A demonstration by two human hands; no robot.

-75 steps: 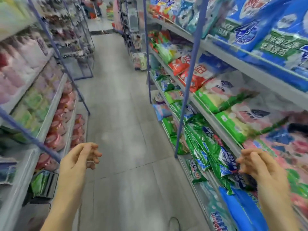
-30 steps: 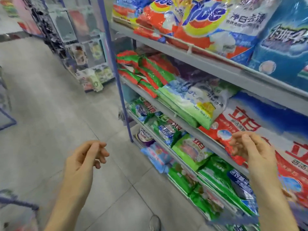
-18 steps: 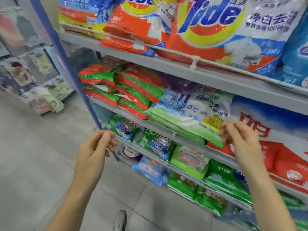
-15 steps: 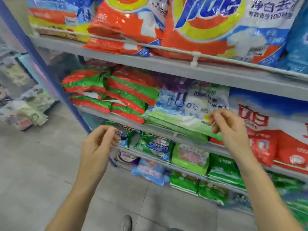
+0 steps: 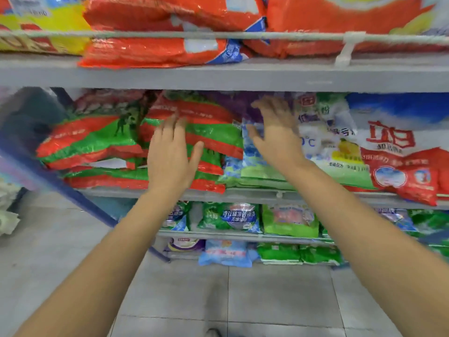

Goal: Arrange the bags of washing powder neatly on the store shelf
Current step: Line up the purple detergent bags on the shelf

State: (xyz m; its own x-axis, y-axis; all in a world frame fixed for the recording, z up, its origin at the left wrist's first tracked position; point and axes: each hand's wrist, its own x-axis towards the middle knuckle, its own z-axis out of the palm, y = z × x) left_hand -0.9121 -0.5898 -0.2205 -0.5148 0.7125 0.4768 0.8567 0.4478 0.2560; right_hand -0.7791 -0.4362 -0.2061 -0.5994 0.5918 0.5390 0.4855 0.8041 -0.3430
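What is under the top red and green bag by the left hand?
Under that shiny red-and-green plastic bag lie more red-and-green bags, stacked down to the grey metal shelf. The left hand covers part of the pile, so their number is hidden.

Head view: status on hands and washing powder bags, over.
Left hand open at red-and-green bag. Right hand open at purple bag. No bag gripped yet.
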